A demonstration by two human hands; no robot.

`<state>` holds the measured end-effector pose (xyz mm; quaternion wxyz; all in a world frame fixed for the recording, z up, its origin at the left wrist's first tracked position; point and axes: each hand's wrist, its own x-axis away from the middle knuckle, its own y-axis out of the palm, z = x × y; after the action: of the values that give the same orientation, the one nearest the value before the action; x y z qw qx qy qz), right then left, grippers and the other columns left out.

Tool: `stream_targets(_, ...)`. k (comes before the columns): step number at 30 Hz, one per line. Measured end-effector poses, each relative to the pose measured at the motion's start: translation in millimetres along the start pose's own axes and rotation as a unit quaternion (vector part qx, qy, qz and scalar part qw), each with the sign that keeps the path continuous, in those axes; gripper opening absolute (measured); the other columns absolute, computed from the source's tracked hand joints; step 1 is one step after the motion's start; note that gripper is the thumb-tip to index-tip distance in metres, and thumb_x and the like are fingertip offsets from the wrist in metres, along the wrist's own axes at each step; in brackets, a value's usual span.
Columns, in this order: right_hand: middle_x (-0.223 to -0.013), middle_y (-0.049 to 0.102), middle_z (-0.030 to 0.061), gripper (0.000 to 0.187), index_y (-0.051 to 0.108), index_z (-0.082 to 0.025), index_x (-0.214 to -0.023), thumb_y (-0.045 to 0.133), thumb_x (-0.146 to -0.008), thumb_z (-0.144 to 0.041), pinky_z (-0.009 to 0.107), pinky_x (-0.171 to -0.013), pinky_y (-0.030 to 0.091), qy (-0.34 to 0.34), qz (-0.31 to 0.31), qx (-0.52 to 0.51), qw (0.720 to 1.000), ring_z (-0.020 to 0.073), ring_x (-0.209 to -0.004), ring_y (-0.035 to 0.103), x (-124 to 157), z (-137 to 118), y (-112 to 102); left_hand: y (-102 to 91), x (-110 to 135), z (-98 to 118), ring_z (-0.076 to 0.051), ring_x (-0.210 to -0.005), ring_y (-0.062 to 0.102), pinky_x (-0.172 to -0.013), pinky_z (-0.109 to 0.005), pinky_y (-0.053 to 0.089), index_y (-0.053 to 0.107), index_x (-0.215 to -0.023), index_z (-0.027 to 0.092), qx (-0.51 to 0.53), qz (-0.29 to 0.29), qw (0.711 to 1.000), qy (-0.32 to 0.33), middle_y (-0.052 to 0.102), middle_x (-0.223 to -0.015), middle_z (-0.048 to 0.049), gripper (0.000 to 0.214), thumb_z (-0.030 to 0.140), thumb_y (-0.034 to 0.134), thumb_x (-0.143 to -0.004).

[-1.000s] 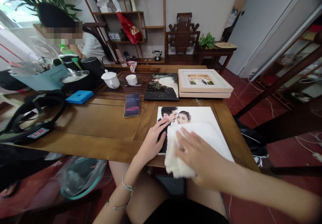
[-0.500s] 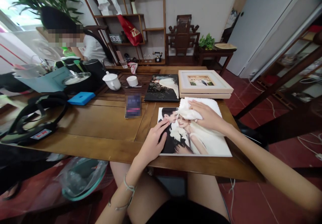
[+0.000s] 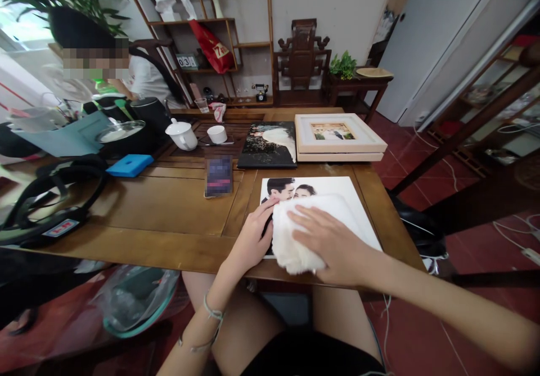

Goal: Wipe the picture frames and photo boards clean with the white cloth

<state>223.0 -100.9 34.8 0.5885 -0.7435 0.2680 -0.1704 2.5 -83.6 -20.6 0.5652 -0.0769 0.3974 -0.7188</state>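
A white-backed photo panel (image 3: pixel 337 186) showing a couple lies flat at the table's front edge. My right hand (image 3: pixel 337 244) presses a fluffy white cloth (image 3: pixel 289 244) onto its lower middle, fingers spread over the cloth and thumb near the front edge. Much of the picture is hidden under cloth and hand. At the panel's left edge rests my left hand (image 3: pixel 250 236), its fingers stretched out and their tips beside the cloth.
Behind the panel lie a dark photo panel (image 3: pixel 268 152) and stacked light frames (image 3: pixel 342 150). A phone (image 3: pixel 218 177), white teapot (image 3: pixel 181 136), cup (image 3: pixel 217 134), blue box (image 3: pixel 130 165) and black headgear (image 3: pixel 50 196) sit leftward. Another person (image 3: pixel 147 75) sits across the table.
My right hand has brought the white cloth from the panel's far edge down toward its near edge, uncovering the top. My left hand stays on the left edge.
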Motion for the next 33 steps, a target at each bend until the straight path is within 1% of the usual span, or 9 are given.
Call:
stream_targets(6, -0.146, 0.044, 0.0209, 0.053, 0.057, -0.009, -0.122, 0.065, -0.072, -0.023, 0.052, -0.112, 0.028, 0.063, 0.079, 0.022, 0.995, 0.0341, -0.140, 0.030, -44.2, 77.5, -3.1, 1.1, 1.1, -1.0, -0.024, -0.138, 0.041, -0.116, -0.049, 0.032, 0.051, -0.134, 0.019, -0.008, 0.001, 1.000, -0.002, 0.048, -0.145, -0.0120, 0.040, 0.017, 0.039, -0.096)
stream_targets(10, -0.142, 0.048, 0.0203, 0.051, 0.058, -0.010, -0.123, 0.066, -0.076, -0.027, 0.051, -0.111, 0.029, 0.077, 0.079, 0.030, 0.993, 0.0345, -0.138, 0.034, -65.6, 89.4, -8.9, 1.6, 1.7, -2.7, -0.024, -0.137, 0.043, -0.115, -0.050, 0.033, 0.051, -0.134, 0.019, -0.007, 0.005, 1.000, 0.003, 0.048, -0.145, -0.0123, 0.040, 0.018, 0.039, -0.096)
stream_targets(13, -0.142, 0.047, 0.0209, 0.050, 0.058, -0.011, -0.124, 0.063, -0.075, -0.020, 0.055, -0.110, 0.027, 0.088, 0.059, 0.054, 0.993, 0.0376, -0.139, 0.030, -60.5, 67.2, -9.0, 1.6, 1.0, -2.2, -0.024, -0.138, 0.041, -0.115, -0.050, 0.033, 0.052, -0.134, 0.020, -0.006, 0.006, 1.000, -0.002, 0.048, -0.146, -0.0114, 0.040, 0.018, 0.039, -0.096)
stream_targets(16, -0.148, 0.037, 0.0251, 0.054, 0.058, -0.011, -0.123, 0.067, -0.070, -0.019, 0.061, -0.110, 0.023, 0.100, 0.000, 0.075, 0.992, 0.0439, -0.141, 0.023, -35.8, 23.1, -3.2, 1.1, 0.0, -0.7, -0.024, -0.139, 0.040, -0.116, -0.049, 0.032, 0.052, -0.134, 0.020, 0.001, 0.004, 1.000, -0.008, 0.047, -0.146, -0.0106, 0.041, 0.018, 0.041, -0.095)
stream_targets(19, -0.152, 0.030, 0.0260, 0.057, 0.060, -0.013, -0.116, 0.074, -0.062, -0.025, 0.064, -0.110, 0.022, 0.075, -0.034, 0.082, 0.993, 0.0474, -0.142, 0.015, -4.1, -22.1, 5.2, 0.7, -0.4, 0.2, -0.025, -0.137, 0.042, -0.116, -0.049, 0.032, 0.052, -0.134, 0.021, 0.007, 0.006, 1.000, -0.012, 0.049, -0.145, -0.0103, 0.041, 0.018, 0.041, -0.095)
stream_targets(22, -0.154, 0.026, 0.0260, 0.065, 0.058, -0.013, -0.117, 0.077, -0.056, -0.029, 0.063, -0.111, 0.021, 0.039, -0.048, 0.046, 0.997, 0.0464, -0.143, 0.011, 16.1, -39.8, 10.7, 0.9, -0.4, 0.1, -0.025, -0.137, 0.043, -0.116, -0.050, 0.032, 0.052, -0.134, 0.020, 0.002, 0.012, 1.000, -0.016, 0.049, -0.144, -0.0110, 0.041, 0.018, 0.040, -0.095)
stream_targets(25, -0.153, 0.030, 0.0231, 0.071, 0.053, -0.011, -0.127, 0.069, -0.059, -0.022, 0.056, -0.115, 0.021, 0.018, -0.007, -0.009, 1.000, 0.0380, -0.145, 0.015, 17.0, -18.6, 11.6, 1.1, -0.6, -0.6, -0.025, -0.137, 0.043, -0.115, -0.051, 0.034, 0.052, -0.134, 0.019, -0.002, 0.002, 1.000, -0.014, 0.049, -0.144, -0.0116, 0.041, 0.017, 0.040, -0.095)
stream_targets(29, -0.149, 0.037, 0.0236, 0.087, 0.034, -0.004, -0.144, 0.060, -0.062, -0.016, 0.052, -0.113, 0.030, 0.061, 0.069, -0.030, 0.995, 0.0321, -0.142, 0.028, -3.3, 41.2, 6.2, 1.5, 0.0, -2.3, -0.026, -0.137, 0.042, -0.115, -0.051, 0.033, 0.053, -0.133, 0.020, -0.006, -0.002, 1.000, -0.009, 0.049, -0.144, -0.0114, 0.040, 0.018, 0.041, -0.095)
stream_targets(33, -0.150, 0.039, 0.0173, 0.075, 0.042, -0.009, -0.143, 0.057, -0.070, -0.020, 0.052, -0.114, 0.029, 0.098, 0.088, 0.001, 0.991, 0.0315, -0.141, 0.030, -28.2, 91.2, -4.6, 2.1, 1.7, -4.1, -0.024, -0.137, 0.042, -0.115, -0.050, 0.033, 0.052, -0.134, 0.021, -0.007, 0.005, 1.000, -0.004, 0.048, -0.145, -0.0108, 0.040, 0.019, 0.040, -0.096)
